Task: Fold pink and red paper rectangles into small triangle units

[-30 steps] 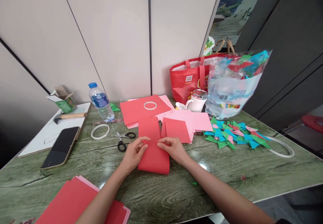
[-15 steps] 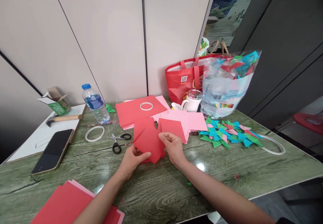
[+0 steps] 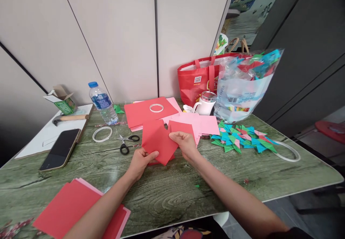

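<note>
A sheet of red paper (image 3: 161, 149) is held between my two hands above the table's middle. My left hand (image 3: 141, 162) pinches its lower left edge, thumb on top. At its right corner, my right hand (image 3: 185, 145) grips it between thumb and fingers. Other red paper shows behind and beneath the sheet, partly hidden by it. Just beyond my right hand lies a small red square stack (image 3: 181, 127), beside pink paper squares (image 3: 206, 124). Black-handled scissors (image 3: 125, 143) lie with blades apart to the left of my left hand.
Farther back lie large red sheets (image 3: 140, 113) with a tape roll (image 3: 156, 108). A water bottle (image 3: 104, 104), phone (image 3: 60, 149) and hammer (image 3: 72, 117) are on the left. To the right are a white mug (image 3: 206, 105), folded paper pieces (image 3: 242, 137) and a filled plastic bag (image 3: 242, 91).
The red sheet has turned and lies flatter between my hands, its lower corner now pointing down. Both hands keep their hold. The whole view has shifted slightly.
</note>
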{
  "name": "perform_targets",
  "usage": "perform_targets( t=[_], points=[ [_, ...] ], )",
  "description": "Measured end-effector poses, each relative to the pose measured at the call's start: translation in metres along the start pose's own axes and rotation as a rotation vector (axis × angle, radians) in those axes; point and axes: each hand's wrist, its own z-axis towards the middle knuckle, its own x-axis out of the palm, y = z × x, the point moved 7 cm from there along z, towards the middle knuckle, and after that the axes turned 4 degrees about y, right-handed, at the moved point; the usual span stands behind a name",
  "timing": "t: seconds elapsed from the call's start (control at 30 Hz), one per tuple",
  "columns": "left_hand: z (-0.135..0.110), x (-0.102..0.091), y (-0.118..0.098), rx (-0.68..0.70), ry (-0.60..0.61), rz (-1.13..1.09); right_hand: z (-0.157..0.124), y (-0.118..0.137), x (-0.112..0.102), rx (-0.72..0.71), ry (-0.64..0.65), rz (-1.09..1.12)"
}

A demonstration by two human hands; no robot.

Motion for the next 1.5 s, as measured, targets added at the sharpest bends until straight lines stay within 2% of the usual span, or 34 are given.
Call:
perform_targets(
  t=[0.2,0.37,0.67,0.87,0.97,1.07,1.17,1.3,1.43,1.5],
  points=[
    [0.001,-0.003,-0.001,-0.022,-0.035,0.011,0.002,0.006,-0.006,-0.017,0.021,-0.054],
    [0.002,-0.002,-0.002,0.023,-0.073,0.028,0.007,0.003,-0.01,0.011,0.04,-0.082],
    [-0.001,0.003,-0.005,-0.071,0.101,0.102,0.011,0.001,-0.015,0.024,0.129,-0.137],
    [-0.001,0.005,0.001,-0.083,0.107,0.125,0.009,0.0,-0.019,0.02,0.137,-0.153],
    [-0.006,0.018,-0.009,-0.037,0.214,0.179,0.009,0.001,-0.021,0.034,0.15,-0.19],
    [-0.011,0.026,-0.026,0.063,0.245,0.217,0.007,0.002,-0.021,0.048,0.176,-0.237],
    [-0.015,0.03,-0.034,0.088,0.301,0.362,0.005,0.003,-0.018,0.057,0.212,-0.284],
    [-0.017,0.031,-0.024,-0.012,0.396,0.503,0.003,0.002,-0.016,0.07,0.222,-0.324],
    [-0.015,0.029,-0.02,-0.014,0.387,0.553,0.005,0.007,-0.015,-0.025,0.191,-0.382],
    [-0.012,0.026,-0.023,0.027,0.331,0.529,0.004,0.011,-0.014,-0.109,0.147,-0.371]
  ],
)
